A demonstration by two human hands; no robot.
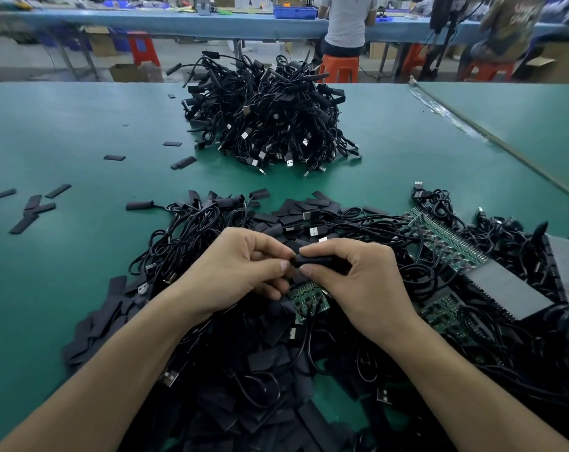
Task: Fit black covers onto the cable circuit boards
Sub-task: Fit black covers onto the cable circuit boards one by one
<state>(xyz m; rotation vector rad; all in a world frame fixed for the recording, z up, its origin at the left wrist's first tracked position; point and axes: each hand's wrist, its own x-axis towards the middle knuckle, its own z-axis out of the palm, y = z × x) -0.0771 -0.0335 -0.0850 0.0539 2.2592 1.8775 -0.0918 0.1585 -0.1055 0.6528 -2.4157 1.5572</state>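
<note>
Two hands meet over the near heap of cables: the left hand and the right hand both pinch one black cover, held level just above the clutter. The right fingers curl round the body of the sleeve, forefinger on top and thumb beneath; the left fingers nip its left end. Whether a board is already partly inside I cannot tell, as the fingertips hide the mouth. A green circuit board lies directly beneath the hands, uncovered.

To do this step well, I judge the sleeve's mouth should be squeezed at its edges so that it gapes. The board should be fed in flat and square, not corner first, and pushed home until no green shows. Pulling on the wire risks a broken joint, so press on the board's edges instead. Finished pieces seem to belong on the far pile across the green worktop; spare covers lie well apart at the left
</note>
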